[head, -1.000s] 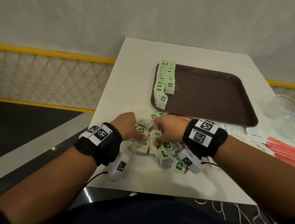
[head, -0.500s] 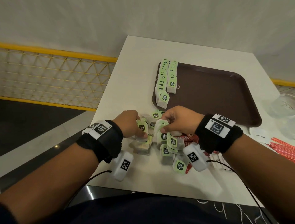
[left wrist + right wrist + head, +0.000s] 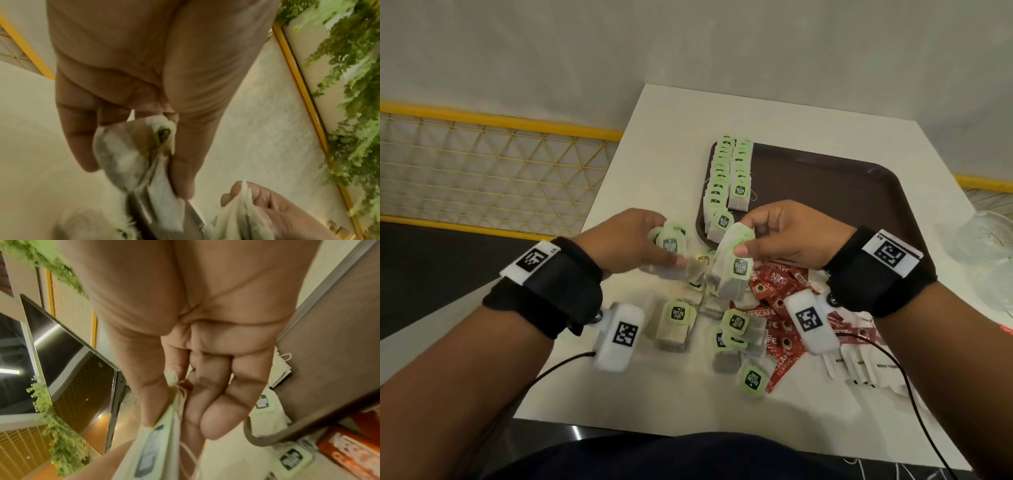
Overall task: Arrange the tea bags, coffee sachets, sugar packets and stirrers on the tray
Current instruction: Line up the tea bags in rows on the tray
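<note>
Head view: tea bags partly laid out, everything else waiting.
I count two rows of tea bags (image 3: pixel 726 181) along the left edge of the tray (image 3: pixel 842 205); my left hand (image 3: pixel 626 240) and right hand (image 3: pixel 787 236) each pinch a bunch of bags (image 3: pixel 734 270) at frame centre. Loose tea bags (image 3: pixel 678 313), coffee sachets (image 3: pixel 779 308), sugar packets (image 3: pixel 859 368) and stirrers (image 3: pixel 1006 329) lie on the worktop (image 3: pixel 654 394), so most remains, I judge.

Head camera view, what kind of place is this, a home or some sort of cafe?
Likely a cafe or canteen, though that is a guess: a brown serving tray on a plain white table, bulk tea bags, and a yellow mesh railing.
</note>
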Demonstrator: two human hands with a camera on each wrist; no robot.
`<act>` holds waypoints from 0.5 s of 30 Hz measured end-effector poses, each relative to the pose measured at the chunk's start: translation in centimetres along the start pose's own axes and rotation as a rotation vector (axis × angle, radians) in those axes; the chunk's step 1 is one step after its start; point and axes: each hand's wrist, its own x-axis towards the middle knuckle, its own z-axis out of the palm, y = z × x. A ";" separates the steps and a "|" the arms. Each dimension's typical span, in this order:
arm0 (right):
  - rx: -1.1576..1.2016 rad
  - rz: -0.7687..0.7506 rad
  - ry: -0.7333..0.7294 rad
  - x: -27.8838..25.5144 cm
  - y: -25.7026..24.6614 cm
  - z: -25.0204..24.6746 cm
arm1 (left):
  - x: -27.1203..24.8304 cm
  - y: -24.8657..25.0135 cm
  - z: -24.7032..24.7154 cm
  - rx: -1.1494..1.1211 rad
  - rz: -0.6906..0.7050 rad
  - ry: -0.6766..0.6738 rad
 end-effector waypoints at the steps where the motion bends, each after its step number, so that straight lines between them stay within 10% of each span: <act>1: 0.036 -0.009 -0.021 0.1 -0.3 -0.3 | 0.4 0.4 -0.1 -0.116 -0.001 -0.001; 15: -0.204 0.000 0.212 4.8 0.0 -3.0 | 5.4 3.1 4.3 -0.884 -0.018 -0.309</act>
